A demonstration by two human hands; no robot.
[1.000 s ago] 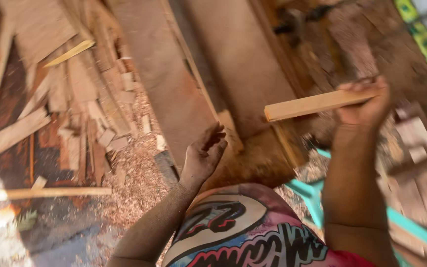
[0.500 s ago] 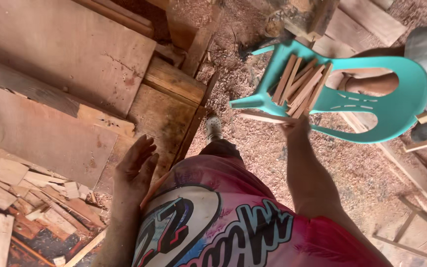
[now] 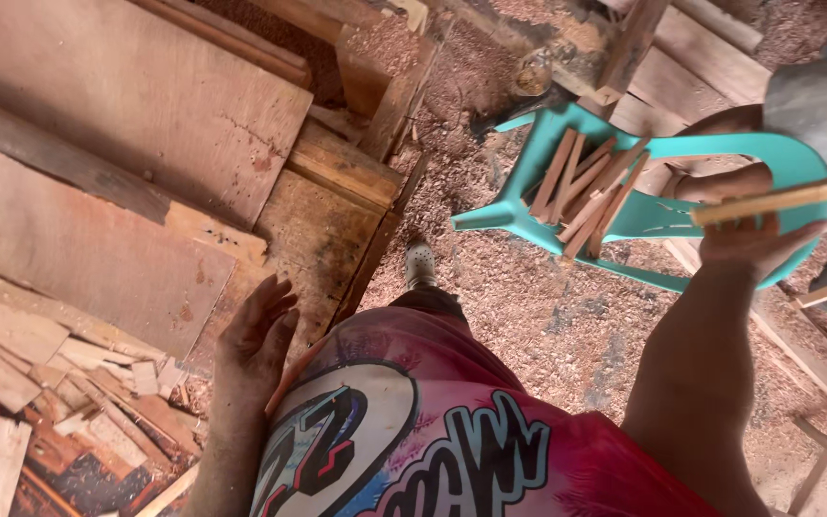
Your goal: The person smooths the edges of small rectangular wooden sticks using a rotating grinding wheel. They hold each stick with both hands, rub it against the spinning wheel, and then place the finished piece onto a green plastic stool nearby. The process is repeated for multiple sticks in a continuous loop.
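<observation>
A pale narrow wooden strip [image 3: 785, 198] is clasped by the right hand [image 3: 753, 239] near the strip-loaded turquoise plastic chair [image 3: 624, 211]; the left hand [image 3: 256, 335] hangs spread, empty.

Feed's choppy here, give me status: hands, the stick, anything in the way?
Right hand gripping a wood stick, raised beside the teal chair. Left hand open, empty. More sticks piled on the seat; another person close behind the chair.

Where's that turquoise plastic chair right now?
The turquoise plastic chair is at the upper right of the head view, on the sawdust floor, with a bundle of wooden sticks on its seat, just beyond the right hand.
</observation>
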